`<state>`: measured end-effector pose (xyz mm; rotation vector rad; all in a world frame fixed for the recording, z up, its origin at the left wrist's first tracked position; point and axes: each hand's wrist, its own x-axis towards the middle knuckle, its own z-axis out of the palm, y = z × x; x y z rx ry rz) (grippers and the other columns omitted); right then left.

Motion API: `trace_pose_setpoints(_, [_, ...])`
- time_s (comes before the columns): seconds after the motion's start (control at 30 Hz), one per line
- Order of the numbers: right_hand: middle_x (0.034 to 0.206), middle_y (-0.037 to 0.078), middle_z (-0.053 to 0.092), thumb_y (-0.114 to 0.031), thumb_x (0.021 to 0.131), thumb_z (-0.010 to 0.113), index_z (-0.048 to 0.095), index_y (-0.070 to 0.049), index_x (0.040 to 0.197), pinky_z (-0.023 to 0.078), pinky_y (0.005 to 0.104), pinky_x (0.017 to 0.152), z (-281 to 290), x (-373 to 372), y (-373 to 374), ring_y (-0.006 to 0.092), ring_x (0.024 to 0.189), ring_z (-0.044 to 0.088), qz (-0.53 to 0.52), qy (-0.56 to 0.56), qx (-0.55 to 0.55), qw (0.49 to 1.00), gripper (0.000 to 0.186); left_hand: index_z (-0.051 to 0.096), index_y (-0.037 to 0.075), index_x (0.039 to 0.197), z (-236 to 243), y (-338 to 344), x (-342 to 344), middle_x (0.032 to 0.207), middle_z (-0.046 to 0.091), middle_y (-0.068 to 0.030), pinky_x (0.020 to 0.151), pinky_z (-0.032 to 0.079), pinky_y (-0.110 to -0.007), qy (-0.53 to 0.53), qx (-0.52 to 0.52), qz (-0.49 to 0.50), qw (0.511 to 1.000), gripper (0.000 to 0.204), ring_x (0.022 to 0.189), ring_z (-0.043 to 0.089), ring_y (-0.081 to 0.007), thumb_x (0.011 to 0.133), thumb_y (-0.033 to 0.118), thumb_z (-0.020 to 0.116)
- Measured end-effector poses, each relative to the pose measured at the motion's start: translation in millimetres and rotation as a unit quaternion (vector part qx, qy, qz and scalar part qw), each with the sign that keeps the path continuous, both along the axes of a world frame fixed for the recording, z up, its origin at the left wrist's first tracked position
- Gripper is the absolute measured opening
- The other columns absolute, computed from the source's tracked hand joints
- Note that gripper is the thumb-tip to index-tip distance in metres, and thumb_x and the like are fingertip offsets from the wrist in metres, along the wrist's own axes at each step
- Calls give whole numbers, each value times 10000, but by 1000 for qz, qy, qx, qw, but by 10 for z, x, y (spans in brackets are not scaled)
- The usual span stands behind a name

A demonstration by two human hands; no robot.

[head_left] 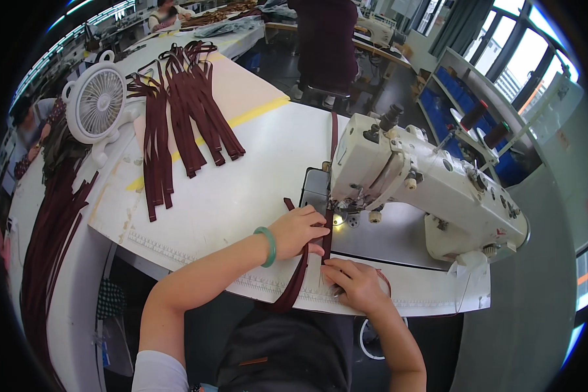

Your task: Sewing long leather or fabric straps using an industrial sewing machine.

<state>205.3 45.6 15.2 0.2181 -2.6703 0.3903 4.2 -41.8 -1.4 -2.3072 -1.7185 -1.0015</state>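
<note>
A narrow maroon fabric strip (327,236) runs toward me from under the needle area of a white sewing machine (398,163). My left hand (298,232), with a green bangle on its wrist, is closed on this strip just left of the needle. Lower down, my right hand (359,285) pinches the same strip between thumb and fingers. A small metal object (337,291) shows under the right palm; its kind I cannot make out. Another maroon length (293,287) passes beneath my left hand and droops over the table's front edge. Past the machine head, a strip (334,134) trails away.
Bundles of maroon strips (188,124) lie at the back left, beside a white fan (98,101). More strips (52,222) hang over a surface at far left. Thread cones (475,115) stand behind the machine. A ruler scale (157,245) follows the table's front edge. Other people sit beyond.
</note>
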Motion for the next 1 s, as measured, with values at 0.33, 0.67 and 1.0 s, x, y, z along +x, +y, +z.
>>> trace_pose_setpoints(0.33, [1048,36,587,-54,596,617,595,-97,872,482,290,510,-11,-87,85,184,560,584,-65,-4,65,996,280,632,41,856,-41,-8,-9,900,574,-45,766,439,-313,16,-16,-9,1000,178,881,498,-211,697,121,634])
trace_pose_setpoints(0.67, [1067,2,589,-58,638,604,589,-103,888,491,303,512,-84,-284,403,201,591,602,-52,-15,20,998,255,634,6,888,41,40,-23,916,593,-71,729,466,-291,33,-22,12,999,234,846,521,-218,655,33,629])
trace_pose_setpoints(1.0, [963,19,592,-76,667,623,583,-102,912,483,315,510,30,-220,266,211,593,597,-99,15,42,994,250,608,26,837,-72,207,-119,858,556,-62,755,454,-296,35,-4,35,999,149,860,498,-222,690,47,604])
